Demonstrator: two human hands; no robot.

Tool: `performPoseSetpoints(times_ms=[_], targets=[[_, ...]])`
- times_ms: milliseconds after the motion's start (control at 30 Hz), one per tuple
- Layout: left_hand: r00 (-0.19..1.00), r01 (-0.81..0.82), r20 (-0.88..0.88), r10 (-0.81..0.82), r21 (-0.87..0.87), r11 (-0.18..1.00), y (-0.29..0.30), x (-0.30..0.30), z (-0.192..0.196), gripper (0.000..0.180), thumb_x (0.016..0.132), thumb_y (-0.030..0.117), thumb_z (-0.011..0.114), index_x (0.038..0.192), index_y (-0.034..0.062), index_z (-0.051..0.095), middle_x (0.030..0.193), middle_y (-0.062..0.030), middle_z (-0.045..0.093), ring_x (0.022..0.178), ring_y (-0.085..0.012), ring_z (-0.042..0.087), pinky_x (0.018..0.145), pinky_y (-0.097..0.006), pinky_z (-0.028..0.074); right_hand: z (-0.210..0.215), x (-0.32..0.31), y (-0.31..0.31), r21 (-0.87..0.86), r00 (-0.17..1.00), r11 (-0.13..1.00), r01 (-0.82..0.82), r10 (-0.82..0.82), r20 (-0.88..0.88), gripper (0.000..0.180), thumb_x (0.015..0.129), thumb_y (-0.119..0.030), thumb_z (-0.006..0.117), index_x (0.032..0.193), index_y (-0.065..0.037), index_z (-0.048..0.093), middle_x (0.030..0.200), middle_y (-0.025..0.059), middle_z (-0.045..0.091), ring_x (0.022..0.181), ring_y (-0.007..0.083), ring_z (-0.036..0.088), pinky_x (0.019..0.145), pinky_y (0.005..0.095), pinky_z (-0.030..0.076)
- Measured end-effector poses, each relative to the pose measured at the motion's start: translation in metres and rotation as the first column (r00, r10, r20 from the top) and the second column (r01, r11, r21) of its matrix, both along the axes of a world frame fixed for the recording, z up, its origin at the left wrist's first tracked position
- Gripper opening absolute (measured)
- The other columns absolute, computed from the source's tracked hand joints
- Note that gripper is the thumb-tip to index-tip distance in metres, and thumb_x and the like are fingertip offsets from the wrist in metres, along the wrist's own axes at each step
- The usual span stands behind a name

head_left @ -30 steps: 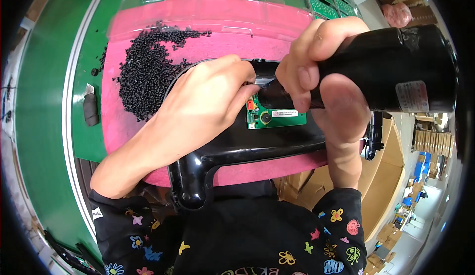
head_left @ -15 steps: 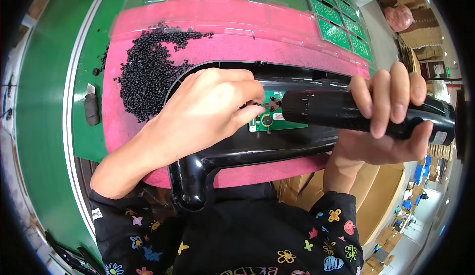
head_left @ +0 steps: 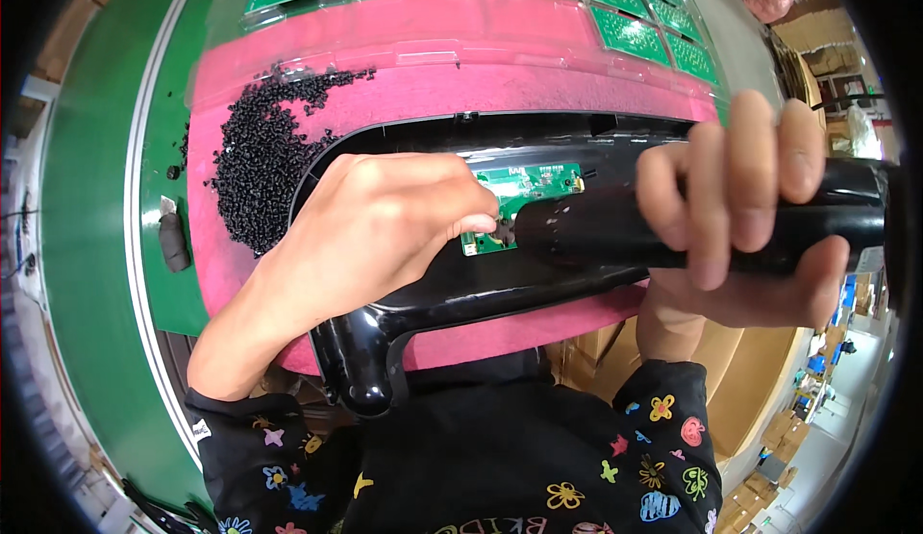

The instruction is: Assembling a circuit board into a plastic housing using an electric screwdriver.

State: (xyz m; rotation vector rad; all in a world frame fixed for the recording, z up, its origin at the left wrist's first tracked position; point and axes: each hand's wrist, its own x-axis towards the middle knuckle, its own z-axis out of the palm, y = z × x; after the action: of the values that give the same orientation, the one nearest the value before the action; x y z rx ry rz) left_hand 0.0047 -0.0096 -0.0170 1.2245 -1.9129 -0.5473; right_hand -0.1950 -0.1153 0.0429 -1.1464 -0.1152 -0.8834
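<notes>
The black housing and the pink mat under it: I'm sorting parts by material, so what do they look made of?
The black housing looks like glossy moulded plastic: smooth curves with bright highlights. The pink mat looks like matte foam or rubber sheet, flat with no shine; which one is unclear.

Black power screwdriver (head_left: 673,231) now level, at green circuit board (head_left: 524,188).

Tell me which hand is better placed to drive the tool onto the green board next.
Right. The right hand grips the black power tool, its tip already at the green circuit board. The left hand only steadies the board with its fingers.
</notes>
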Motion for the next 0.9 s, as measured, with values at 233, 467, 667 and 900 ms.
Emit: performPoseSetpoints(times_ms=[233,467,667,900], targets=[[0.987,-0.154,0.051,0.153,0.02,0.988,-0.001,0.001,0.001,0.007,0.086,0.003,0.066,0.083,-0.0029,0.063,0.074,-0.0132,0.062,0.066,-0.0292,0.062,0.059,-0.036,0.05,-0.004,0.007,0.012,-0.08,0.978,0.996,-0.045,0.027,-0.206,0.037,0.084,-0.031,0.073,0.1,-0.011,0.046,0.084,0.0025,0.053,0.058,0.0124,0.055,0.058,0.0278,0.042],[0.962,-0.271,0.027,0.272,0.227,0.935,0.001,0.002,0.01,0.019,0.091,0.009,0.058,0.077,-0.0024,0.053,0.069,-0.0175,0.052,0.062,-0.0348,0.054,0.058,-0.04,0.044,0.001,0.025,0.02,-0.129,0.954,0.98,-0.152,0.111,-0.28,0.043,0.079,-0.032,0.08,0.093,-0.009,0.047,0.078,0.004,0.05,0.052,0.0117,0.047,0.058,0.0274,0.042],[0.965,-0.26,-0.031,0.262,0.06,0.964,0.003,0.002,0.001,0.017,0.09,0.017,0.061,0.087,0.0009,0.062,0.078,-0.0143,0.062,0.072,-0.0369,0.063,0.062,-0.044,0.051,0.003,0.027,0.024,-0.194,0.925,0.966,-0.174,0.092,-0.369,0.046,0.078,-0.034,0.081,0.094,-0.008,0.047,0.076,0.0031,0.05,0.053,0.0117,0.047,0.057,0.0286,0.041],[0.984,-0.162,0.103,0.148,0.142,0.977,0.005,0.006,0.005,0.015,0.078,0.012,0.072,0.086,0.0012,0.067,0.082,-0.0121,0.065,0.079,-0.0319,0.065,0.068,-0.039,0.053,-0.001,0.025,0.031,-0.099,0.959,0.994,-0.038,0.009,-0.284,0.041,0.08,-0.033,0.076,0.097,-0.009,0.048,0.074,0.0016,0.051,0.053,0.0119,0.049,0.052,0.0288,0.04]])
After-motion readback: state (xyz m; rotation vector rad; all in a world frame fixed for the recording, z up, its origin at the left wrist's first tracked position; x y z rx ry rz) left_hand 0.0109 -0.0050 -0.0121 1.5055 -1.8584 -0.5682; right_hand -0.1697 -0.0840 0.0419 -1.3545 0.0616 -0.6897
